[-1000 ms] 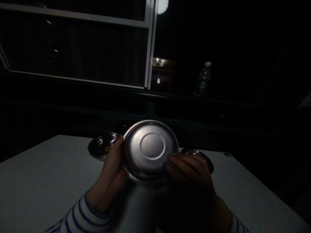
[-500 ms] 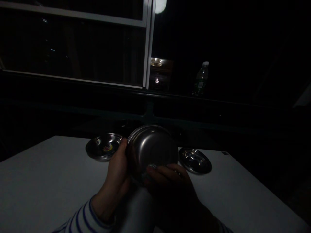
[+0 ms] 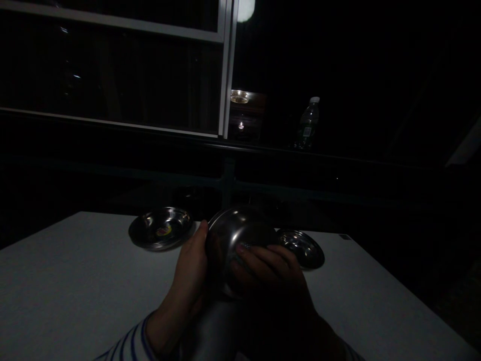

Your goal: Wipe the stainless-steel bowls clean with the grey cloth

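A shiny stainless steel bowl (image 3: 244, 225) is held up tilted above the table, its rounded outer side towards me. My left hand (image 3: 190, 271) grips it at the left rim, thumb along the edge and the other fingers hidden behind. My right hand (image 3: 268, 273) is pressed on the outer side with curled fingers. Under its fingertips a bit of glittering, mesh-like scouring pad (image 3: 246, 245) shows; most of it is covered and dark. Left of the bowl stands a stack of steel bowls (image 3: 161, 244), the top one with a coloured sticker inside. Another steel bowl (image 3: 303, 249) sits at the right.
The white table (image 3: 93, 281) runs to an edge just behind the bowls. A plastic bottle (image 3: 308, 123) with a white cap stands on a dark ledge beyond, beside a white window frame (image 3: 226, 70). The surroundings are very dark.
The held bowl has moved slightly right and down and is turned a little. My right hand's fingers have slid up its outer side, and my left hand has shifted right with it.
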Available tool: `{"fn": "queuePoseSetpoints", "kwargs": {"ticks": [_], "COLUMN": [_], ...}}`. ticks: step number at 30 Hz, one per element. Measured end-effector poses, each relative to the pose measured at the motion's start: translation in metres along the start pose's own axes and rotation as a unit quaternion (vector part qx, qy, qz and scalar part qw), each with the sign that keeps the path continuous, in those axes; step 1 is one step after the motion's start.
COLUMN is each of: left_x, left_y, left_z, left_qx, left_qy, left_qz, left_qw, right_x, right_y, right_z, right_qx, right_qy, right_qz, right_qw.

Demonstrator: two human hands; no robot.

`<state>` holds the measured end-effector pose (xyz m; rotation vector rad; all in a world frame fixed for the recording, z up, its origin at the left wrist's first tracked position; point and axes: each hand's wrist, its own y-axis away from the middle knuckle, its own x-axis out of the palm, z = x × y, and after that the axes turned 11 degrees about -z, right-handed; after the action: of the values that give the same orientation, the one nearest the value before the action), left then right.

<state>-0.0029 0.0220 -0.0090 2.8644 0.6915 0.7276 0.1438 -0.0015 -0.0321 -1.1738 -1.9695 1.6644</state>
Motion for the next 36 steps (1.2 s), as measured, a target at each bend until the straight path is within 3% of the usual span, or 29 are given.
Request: {"fn": "queuePoseSetpoints", "kwargs": {"ticks": [4, 13, 18, 22, 24, 29, 36], "left_x": [-0.001, 0.003, 0.000, -0.004, -0.004, 0.002, 0.003], "left_y": [0.001, 0.010, 0.007, 0.002, 0.004, 0.013, 0.015], "left_z": [0.002, -0.005, -0.003, 0.000, -0.001, -0.005, -0.007], "left_qx": [0.021, 0.035, 0.042, 0.139, 0.166, 0.105, 0.069], "left_qy": [-0.050, -0.089, -0.127, -0.160, -0.171, -0.158, -0.122], "left_qz": [0.014, 0.034, 0.022, -0.036, -0.030, 0.085, 0.080], "left_qw": [0.998, 0.995, 0.991, 0.977, 0.971, 0.978, 0.987], "right_x": [-0.004, -0.013, -0.003, 0.004, 0.003, -0.006, -0.010], "right_y": [-0.003, -0.004, -0.005, -0.008, -0.009, -0.010, -0.007], "right_z": [-0.013, -0.039, -0.015, 0.010, 0.015, 0.003, -0.019], "right_qx": [-0.006, 0.082, 0.013, -0.004, 0.000, 0.027, 0.062], "right_qy": [0.024, 0.033, -0.006, -0.020, -0.019, 0.003, 0.003], "right_qz": [-0.010, 0.028, -0.011, -0.003, 0.000, 0.043, 0.013], "right_qw": [1.000, 0.996, 1.000, 1.000, 1.000, 0.999, 0.998]}}
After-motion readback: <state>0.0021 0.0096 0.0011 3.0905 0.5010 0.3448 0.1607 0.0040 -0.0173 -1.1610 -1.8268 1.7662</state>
